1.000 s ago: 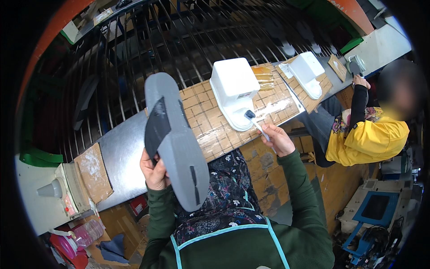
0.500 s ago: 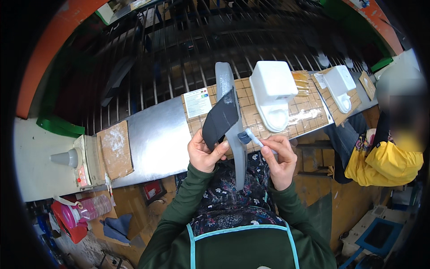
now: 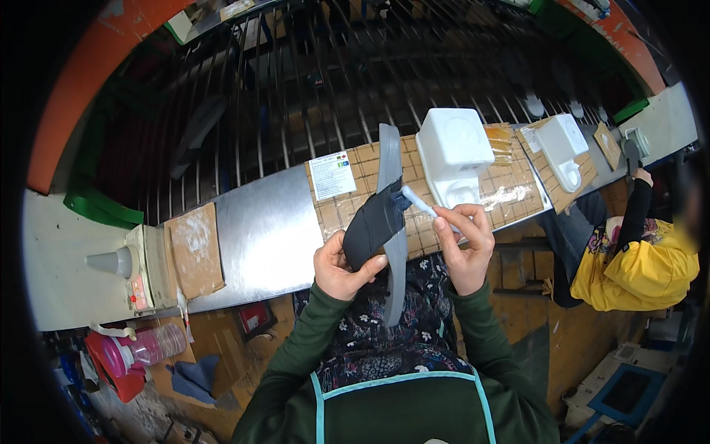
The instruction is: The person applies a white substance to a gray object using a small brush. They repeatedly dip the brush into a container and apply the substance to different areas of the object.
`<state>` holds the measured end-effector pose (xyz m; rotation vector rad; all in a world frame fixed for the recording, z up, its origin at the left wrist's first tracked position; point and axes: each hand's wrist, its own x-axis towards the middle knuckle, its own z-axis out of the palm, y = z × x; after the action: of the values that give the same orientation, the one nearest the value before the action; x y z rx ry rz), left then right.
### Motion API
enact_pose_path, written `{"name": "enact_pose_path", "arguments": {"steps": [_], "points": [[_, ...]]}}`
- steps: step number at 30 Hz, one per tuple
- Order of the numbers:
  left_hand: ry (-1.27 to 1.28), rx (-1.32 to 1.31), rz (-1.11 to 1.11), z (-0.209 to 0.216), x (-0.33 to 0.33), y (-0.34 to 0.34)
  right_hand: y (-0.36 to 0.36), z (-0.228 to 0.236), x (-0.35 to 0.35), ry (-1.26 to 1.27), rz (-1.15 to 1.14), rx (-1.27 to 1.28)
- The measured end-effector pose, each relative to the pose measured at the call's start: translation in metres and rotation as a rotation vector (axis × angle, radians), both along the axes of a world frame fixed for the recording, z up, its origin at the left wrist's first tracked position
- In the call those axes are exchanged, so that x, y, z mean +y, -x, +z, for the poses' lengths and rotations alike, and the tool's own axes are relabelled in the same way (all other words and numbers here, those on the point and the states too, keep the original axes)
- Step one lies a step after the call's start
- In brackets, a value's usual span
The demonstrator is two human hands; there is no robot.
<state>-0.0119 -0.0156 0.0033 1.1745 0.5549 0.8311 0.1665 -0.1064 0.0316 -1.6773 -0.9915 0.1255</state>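
Steel sheeting and tiled brown cardboard cover the long workbench (image 3: 259,237), which runs in front of a rack of dark metal bars (image 3: 310,81). Over its near edge, the left hand (image 3: 342,265) is closed around a grey shoe sole (image 3: 386,222), thumb and fingers wrapped about the dark, wider part. The sole stands nearly upright and edge-on, so it shows as a thin pale-grey strip above and below a charcoal midsection. The right hand (image 3: 464,248) pinches a slim white brush (image 3: 418,201) between fingertips, its tip touching the sole's right side just above the dark section.

Behind the hands a white tub (image 3: 452,148) sits on the cardboard, with a printed label (image 3: 332,175) taped to its left. Farther right stands a second white container (image 3: 563,144), and a co-worker in a yellow jacket (image 3: 642,266) reaches a hand to the bench. At the left end are a cream cone-topped device (image 3: 111,263) and a cardboard piece (image 3: 194,248); a pink bottle (image 3: 144,348) lies below.
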Motion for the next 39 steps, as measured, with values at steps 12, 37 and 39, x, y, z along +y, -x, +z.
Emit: {"name": "enact_pose_path", "arguments": {"steps": [12, 37, 39], "points": [[-0.007, 0.023, -0.066, 0.003, 0.001, 0.003, -0.02, 0.017, 0.004, -0.038, -0.072, -0.501], [-0.038, 0.058, -0.094, 0.015, 0.01, 0.005, -0.03, 0.026, -0.01, 0.069, 0.097, -0.545], [-0.04, 0.063, -0.09, 0.016, 0.011, 0.005, -0.03, 0.026, -0.011, 0.067, 0.104, -0.549]]}}
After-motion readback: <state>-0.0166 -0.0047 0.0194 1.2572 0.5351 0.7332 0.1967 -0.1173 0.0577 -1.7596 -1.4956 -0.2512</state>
